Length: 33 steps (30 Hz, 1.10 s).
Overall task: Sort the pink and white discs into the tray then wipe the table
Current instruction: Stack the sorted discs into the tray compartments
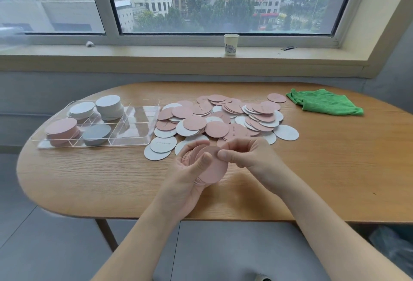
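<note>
Cursive script is printed on a few discs in the pile, but only one comes close to legible: a pink disc [235, 132] near the middle, seemingly reading "Good Feel", uncertain. Similar script on a white disc [163, 143] at the pile's front is too small to be read. A blurred pattern is seen on the cup [231, 44]; no text is made out.

pink and white discs [223, 120] heaped loose beside the clear tray [143, 106] (partly stacked inside).

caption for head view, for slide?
Both hands hold a pink disc stack above the table; tray partly filled.
</note>
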Each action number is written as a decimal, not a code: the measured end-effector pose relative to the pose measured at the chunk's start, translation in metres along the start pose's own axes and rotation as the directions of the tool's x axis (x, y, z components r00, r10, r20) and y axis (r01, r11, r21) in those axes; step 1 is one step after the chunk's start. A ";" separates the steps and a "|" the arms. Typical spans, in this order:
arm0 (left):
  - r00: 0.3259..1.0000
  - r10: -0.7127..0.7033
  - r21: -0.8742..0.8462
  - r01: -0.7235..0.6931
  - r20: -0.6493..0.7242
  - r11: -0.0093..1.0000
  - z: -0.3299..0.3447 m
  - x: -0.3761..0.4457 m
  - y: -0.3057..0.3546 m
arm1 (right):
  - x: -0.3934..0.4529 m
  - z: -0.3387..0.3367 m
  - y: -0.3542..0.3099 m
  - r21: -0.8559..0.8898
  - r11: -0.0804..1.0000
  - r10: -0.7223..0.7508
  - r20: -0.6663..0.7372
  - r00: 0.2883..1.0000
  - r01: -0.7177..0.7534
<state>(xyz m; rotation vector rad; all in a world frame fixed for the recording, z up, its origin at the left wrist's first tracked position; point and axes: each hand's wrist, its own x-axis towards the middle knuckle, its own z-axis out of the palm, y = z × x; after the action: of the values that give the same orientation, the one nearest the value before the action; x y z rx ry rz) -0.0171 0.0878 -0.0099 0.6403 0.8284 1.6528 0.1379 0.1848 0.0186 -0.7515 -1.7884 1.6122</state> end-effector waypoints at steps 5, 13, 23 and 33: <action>0.999 -0.035 0.009 0.034 0.006 0.999 0.002 -0.004 0.001 | 0.004 0.014 0.013 -0.118 0.984 -0.144 -0.068 0.987 0.135; 0.999 -0.024 -0.028 0.025 0.030 0.999 -0.003 -0.005 0.003 | 0.016 0.015 0.015 -0.182 0.974 -0.162 -0.144 0.976 0.135; 0.999 -0.027 0.013 0.027 -0.025 1.000 -0.018 -0.008 0.018 | 0.092 -0.018 0.035 -0.731 0.682 -0.193 -0.234 0.953 -0.041; 0.999 -0.050 -0.012 0.050 -0.012 0.999 -0.020 -0.008 0.019 | 0.120 -0.009 0.034 -0.729 0.673 -0.119 -0.276 0.954 -0.127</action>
<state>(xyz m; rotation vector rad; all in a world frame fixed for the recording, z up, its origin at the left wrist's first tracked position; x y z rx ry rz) -0.0420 0.0738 -0.0066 0.5972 0.8361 1.6167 0.0666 0.2845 -0.0070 -1.2812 -2.1875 0.6309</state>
